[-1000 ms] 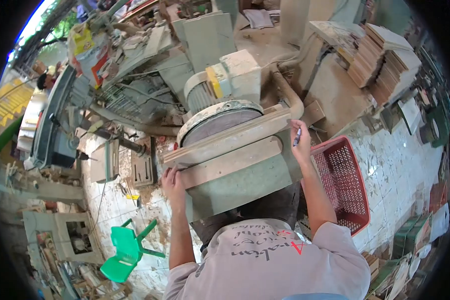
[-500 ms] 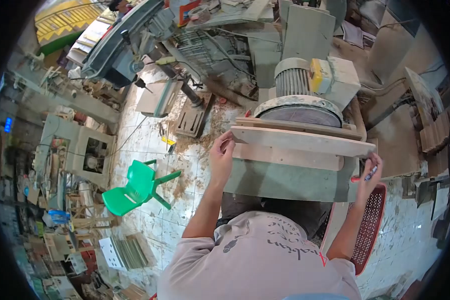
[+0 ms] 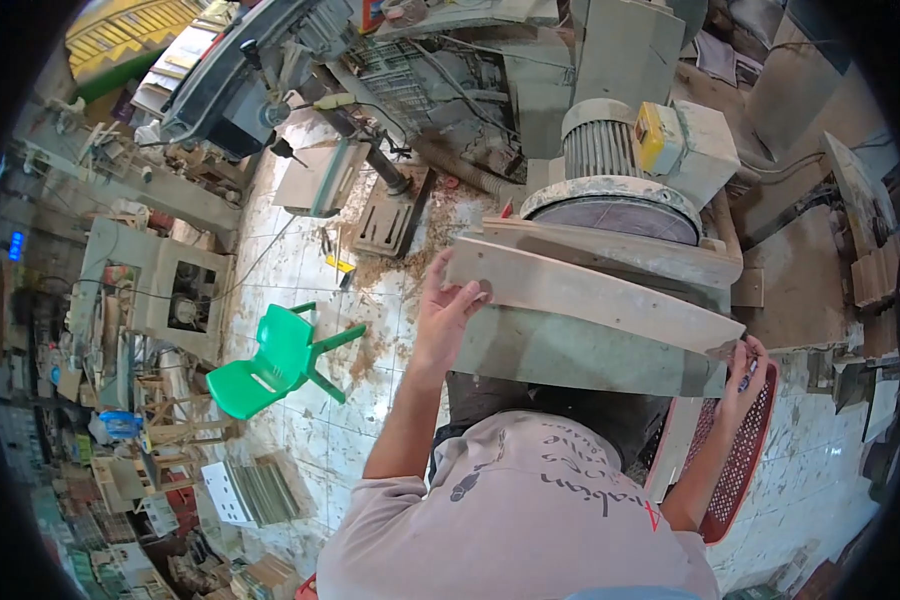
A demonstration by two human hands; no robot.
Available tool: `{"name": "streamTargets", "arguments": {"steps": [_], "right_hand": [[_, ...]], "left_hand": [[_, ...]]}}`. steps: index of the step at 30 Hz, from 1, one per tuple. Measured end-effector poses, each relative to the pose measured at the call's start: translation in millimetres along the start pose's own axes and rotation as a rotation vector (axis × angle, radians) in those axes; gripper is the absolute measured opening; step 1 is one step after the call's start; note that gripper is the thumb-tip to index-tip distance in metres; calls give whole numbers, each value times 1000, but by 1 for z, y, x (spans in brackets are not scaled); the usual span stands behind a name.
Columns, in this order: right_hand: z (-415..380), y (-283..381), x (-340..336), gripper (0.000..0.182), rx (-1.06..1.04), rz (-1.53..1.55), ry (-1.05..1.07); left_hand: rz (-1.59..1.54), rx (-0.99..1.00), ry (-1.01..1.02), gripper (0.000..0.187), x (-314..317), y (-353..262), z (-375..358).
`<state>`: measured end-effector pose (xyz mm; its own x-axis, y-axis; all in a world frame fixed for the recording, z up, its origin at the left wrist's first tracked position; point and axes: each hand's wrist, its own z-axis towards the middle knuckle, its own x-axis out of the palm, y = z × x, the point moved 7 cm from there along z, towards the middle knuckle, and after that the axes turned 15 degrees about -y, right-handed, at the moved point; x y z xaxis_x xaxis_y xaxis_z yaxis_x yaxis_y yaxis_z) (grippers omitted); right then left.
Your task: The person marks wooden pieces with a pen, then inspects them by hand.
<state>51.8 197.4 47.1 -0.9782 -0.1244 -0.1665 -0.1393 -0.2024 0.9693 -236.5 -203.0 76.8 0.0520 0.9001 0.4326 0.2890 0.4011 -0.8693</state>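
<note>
A long, pale wooden board [image 3: 595, 295] with several small holes is held above the sander's grey table [image 3: 570, 350], its broad face turned up toward me. It slants, the left end farther from me than the right. My left hand [image 3: 448, 308] grips the left end, thumb on the near face. With my right hand [image 3: 742, 380] I hold the right end, and a slim pen [image 3: 750, 374] is tucked among those fingers. Just beyond the board, a wooden fence strip [image 3: 620, 248] lies in front of the disc [image 3: 615, 218] of a disc sander.
The sander's motor [image 3: 598, 140] stands behind the disc. A drill press base [image 3: 395, 212] is at the far left, near a green chair [image 3: 280, 362] on the dusty tiled floor. A red basket [image 3: 755, 440] sits beside my right arm. Wood pieces [image 3: 875, 275] are stacked at the right.
The board has tipped from nearly on edge to face up, and its right end has come nearer to me. Both hands have kept hold. My view has shifted slightly.
</note>
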Motion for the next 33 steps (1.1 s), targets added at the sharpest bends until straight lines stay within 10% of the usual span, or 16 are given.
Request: {"name": "streamTargets", "arguments": {"steps": [6, 10, 12, 15, 18, 22, 26, 33], "right_hand": [[-77, 58, 37, 10, -186, 88, 113], [-131, 51, 56, 15, 97, 244, 227], [-134, 53, 53, 17, 77, 263, 237], [-115, 60, 45, 17, 41, 269, 186], [-89, 72, 34, 16, -86, 263, 112], [-66, 74, 14, 18, -104, 275, -30], [-63, 64, -2, 18, -95, 252, -109], [-65, 47, -18, 18, -30, 184, -153]], "left_hand": [[-346, 159, -304, 45, 5, -18, 8], [-291, 186, -401, 50, 23, -52, -10], [469, 841, -197, 53, 18, -87, -15], [-72, 526, -412, 51, 28, -124, -14], [-74, 518, -180, 39, 53, -123, -13], [981, 17, 293, 27, 123, -34, -36], [966, 486, 740, 32, 153, 59, -55], [1238, 560, 842, 36, 156, 125, -66]]}}
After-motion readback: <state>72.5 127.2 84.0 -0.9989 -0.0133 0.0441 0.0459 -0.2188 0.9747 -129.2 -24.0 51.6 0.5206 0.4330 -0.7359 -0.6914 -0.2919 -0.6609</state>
